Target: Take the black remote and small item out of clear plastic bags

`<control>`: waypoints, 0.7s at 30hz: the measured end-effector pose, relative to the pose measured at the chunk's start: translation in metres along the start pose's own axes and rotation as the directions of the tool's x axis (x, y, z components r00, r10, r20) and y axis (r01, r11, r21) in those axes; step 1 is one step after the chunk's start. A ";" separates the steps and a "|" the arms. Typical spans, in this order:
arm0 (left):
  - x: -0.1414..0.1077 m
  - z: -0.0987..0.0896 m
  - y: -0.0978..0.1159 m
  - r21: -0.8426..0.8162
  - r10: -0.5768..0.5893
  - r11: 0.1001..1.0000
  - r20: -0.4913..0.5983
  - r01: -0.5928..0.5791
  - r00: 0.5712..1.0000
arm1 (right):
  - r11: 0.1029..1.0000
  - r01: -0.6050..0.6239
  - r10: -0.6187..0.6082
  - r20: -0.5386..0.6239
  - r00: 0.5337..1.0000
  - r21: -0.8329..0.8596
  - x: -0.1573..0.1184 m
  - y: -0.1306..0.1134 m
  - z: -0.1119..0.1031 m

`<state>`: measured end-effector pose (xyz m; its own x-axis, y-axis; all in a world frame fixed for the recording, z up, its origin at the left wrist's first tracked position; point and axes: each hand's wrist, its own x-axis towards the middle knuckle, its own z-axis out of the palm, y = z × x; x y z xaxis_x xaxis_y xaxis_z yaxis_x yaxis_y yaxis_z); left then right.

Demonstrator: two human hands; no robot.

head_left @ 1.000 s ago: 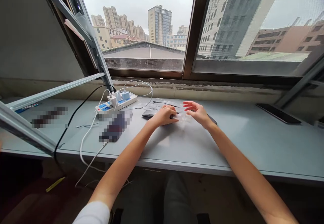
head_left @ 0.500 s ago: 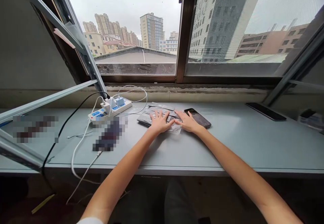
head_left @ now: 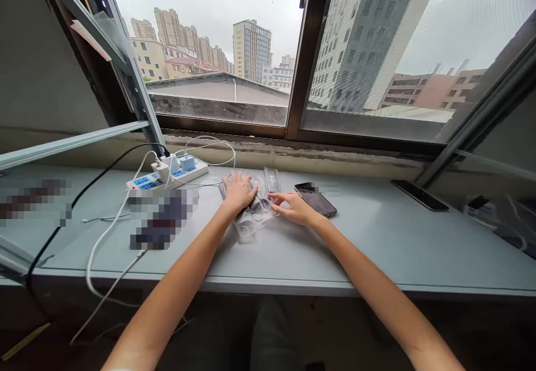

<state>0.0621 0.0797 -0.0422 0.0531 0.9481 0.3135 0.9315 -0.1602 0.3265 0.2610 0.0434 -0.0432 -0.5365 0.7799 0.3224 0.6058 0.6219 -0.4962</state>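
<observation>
My left hand lies with its fingers spread on a clear plastic bag. Dark flat items show through the plastic, partly hidden under that hand; their kind I cannot make out. My right hand has its thumb and forefinger closed at the bag's right edge. Behind the fingers a narrow strip of clear plastic points toward the window. Just right of my right hand, a dark smartphone lies flat on the table.
A white power strip with chargers and looping white cables stands at the back left. In front of it lies a blurred dark object. A black flat device rests at the far right. Metal frame posts flank the grey table.
The bag has turned and spread toward me. My left hand has shifted left on it. My right hand has gone from lying flat to curled fingers at its edge. The view has tilted slightly.
</observation>
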 end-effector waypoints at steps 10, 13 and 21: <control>0.000 -0.004 -0.003 0.073 0.000 0.997 0.260 -0.019 0.966 | 0.938 -0.158 0.129 -0.113 0.985 -0.307 -0.001 0.011 0.004; 0.008 -0.001 -0.014 -0.004 0.192 0.980 0.234 -0.197 0.953 | 0.947 -0.142 0.144 -0.015 0.989 -0.289 -0.001 0.014 0.006; 0.013 0.001 -0.019 -0.084 0.190 0.981 0.219 -0.176 0.957 | 0.977 -0.107 0.096 -0.067 0.993 -0.184 0.000 0.006 -0.004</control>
<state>0.0458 0.0950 -0.0454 0.3070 0.9369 0.1671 0.8741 -0.3470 0.3399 0.2668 0.0472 -0.0428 -0.4347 0.8392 0.3267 0.7576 0.5369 -0.3712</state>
